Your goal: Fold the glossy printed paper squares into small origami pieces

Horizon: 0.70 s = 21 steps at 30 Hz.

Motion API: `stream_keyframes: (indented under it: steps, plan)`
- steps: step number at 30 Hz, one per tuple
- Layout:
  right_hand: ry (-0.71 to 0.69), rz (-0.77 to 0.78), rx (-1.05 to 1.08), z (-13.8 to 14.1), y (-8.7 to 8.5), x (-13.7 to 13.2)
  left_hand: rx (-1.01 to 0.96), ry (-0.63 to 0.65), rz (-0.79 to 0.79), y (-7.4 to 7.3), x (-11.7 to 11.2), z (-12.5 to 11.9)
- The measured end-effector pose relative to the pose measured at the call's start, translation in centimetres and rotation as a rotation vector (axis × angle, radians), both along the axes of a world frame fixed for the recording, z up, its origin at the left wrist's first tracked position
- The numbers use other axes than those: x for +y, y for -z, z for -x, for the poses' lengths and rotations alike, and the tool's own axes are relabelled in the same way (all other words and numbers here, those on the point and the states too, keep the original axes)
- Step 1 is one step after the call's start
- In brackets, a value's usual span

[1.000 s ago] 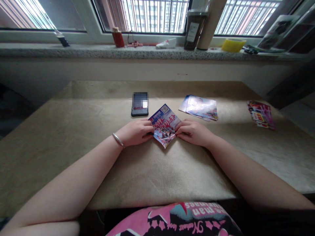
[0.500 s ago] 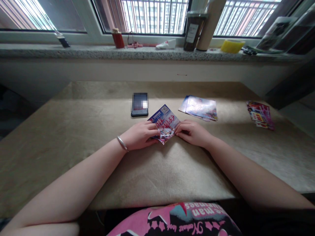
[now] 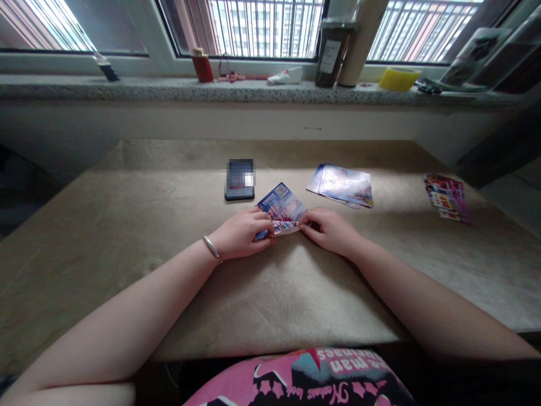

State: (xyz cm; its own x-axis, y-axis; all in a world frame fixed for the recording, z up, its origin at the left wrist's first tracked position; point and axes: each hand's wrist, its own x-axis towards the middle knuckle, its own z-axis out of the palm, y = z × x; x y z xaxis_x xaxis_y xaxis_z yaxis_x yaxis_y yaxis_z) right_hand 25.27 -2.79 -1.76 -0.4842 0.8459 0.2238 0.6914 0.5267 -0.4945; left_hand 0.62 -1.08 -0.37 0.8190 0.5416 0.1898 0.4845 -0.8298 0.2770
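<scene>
A printed paper flyer with a QR code at its far corner lies turned cornerwise on the table in front of me. Its near corner is bent up, leaving a straight lower edge. My left hand, with a silver bangle at the wrist, pinches the flyer's left side. On the right side, the fingertips of my right hand pinch the paper's edge. Beyond the left hand is a dark phone, its screen blurred out. A stack of similar flyers lies beyond my right hand.
Farther right lies a fanned pile of red and pink printed papers. The beige table ends at a wall under a stone windowsill. On the sill stand a red container, a dark lidded jar and a yellow tape roll.
The near corner of the flyer, which pointed toward me, is now turned up into a fold. Both hands keep their grip with only slight movement.
</scene>
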Motion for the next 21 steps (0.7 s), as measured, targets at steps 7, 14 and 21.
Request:
stream_keyframes:
  steps: [7, 14, 21]
  plan:
    - [0.061, -0.051, -0.073, 0.7, 0.0, -0.3, -0.041, -0.135, 0.069, 0.1, -0.6, -1.4]
    - [-0.027, -0.033, -0.049, 0.6, -0.1, -0.5, -0.077, -0.319, 0.167, 0.1, -0.6, -1.4]
    - [-0.016, -0.037, -0.044, 0.6, 0.1, -0.5, -0.038, -0.367, 0.168, 0.5, 0.1, -0.9]
